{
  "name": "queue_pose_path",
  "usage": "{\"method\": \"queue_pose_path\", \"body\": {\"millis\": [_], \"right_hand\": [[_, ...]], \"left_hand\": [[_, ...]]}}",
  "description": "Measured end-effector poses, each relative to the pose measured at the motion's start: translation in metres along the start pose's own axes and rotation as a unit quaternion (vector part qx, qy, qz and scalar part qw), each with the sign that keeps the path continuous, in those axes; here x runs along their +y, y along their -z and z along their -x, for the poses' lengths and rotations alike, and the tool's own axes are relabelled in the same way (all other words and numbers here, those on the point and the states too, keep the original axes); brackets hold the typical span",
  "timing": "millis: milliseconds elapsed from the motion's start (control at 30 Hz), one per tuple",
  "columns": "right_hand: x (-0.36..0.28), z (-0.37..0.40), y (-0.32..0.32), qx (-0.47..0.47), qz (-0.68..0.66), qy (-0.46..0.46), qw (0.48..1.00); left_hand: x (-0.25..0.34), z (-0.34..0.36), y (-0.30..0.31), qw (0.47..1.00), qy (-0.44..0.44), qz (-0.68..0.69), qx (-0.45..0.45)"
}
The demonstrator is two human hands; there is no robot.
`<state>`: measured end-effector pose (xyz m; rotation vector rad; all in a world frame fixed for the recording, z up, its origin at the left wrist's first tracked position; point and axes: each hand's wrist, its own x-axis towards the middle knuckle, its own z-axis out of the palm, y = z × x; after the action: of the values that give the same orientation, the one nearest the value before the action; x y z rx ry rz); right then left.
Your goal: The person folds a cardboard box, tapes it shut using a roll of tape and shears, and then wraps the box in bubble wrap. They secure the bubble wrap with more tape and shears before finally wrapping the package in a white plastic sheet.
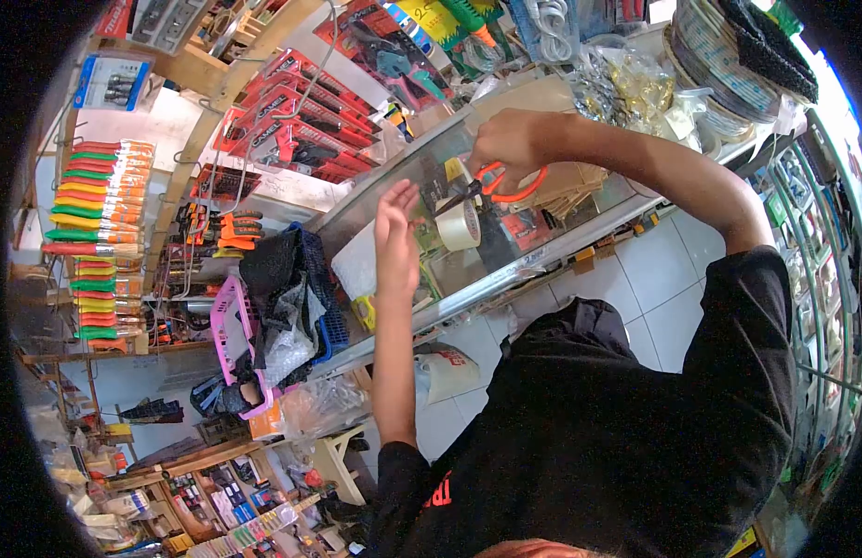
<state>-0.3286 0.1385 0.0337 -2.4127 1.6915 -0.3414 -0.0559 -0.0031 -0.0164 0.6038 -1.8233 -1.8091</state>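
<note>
My right hand [516,147] grips a pair of scissors [508,189] by the orange handles, over the glass counter [352,200]. Their dark blades point down toward a roll of pale tape [461,226], beside or just above its top; whether they touch cannot be made out. To the left of the roll, my left hand [396,244] is raised with fingers apart and slightly bent, holding nothing visible. Brown cardboard pieces [572,191] lie on or under the glass to the right of the scissors.
A pink basket [228,321] and a blue basket [321,293] with plastic wrapping stand at the counter's left end. Paintbrushes [100,237] hang at far left, red packaged tools [305,121] behind the counter. Coiled hose [724,65] sits at the back right.
</note>
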Motion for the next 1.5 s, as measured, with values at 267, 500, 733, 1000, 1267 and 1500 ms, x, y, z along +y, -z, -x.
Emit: {"method": "queue_pose_path", "body": {"millis": [267, 500, 733, 1000, 1267, 1500], "right_hand": [[0.012, 0.013, -0.003, 0.040, 0.020, 0.003, 0.999], [0.014, 0.032, 0.015, 0.005, 0.032, -0.077, 0.997], [0.016, 0.064, 0.015, 0.024, 0.012, -0.147, 0.989], [0.036, 0.106, 0.003, 0.056, 0.020, -0.185, 0.981], [0.050, 0.121, -0.020, 0.092, 0.014, -0.293, 0.952], [0.047, 0.114, -0.039, 0.187, 0.019, -0.277, 0.942]], "left_hand": [[-0.034, 0.020, -0.019, 0.982, -0.023, 0.178, -0.053], [-0.066, 0.025, -0.045, 0.995, -0.055, 0.015, -0.080], [-0.092, 0.021, -0.061, 0.987, -0.102, -0.068, -0.107], [-0.088, 0.028, -0.068, 0.967, -0.087, -0.204, -0.128], [-0.092, 0.039, -0.070, 0.968, -0.090, -0.211, -0.103], [-0.105, 0.032, -0.056, 0.995, -0.088, -0.039, -0.030]]}}
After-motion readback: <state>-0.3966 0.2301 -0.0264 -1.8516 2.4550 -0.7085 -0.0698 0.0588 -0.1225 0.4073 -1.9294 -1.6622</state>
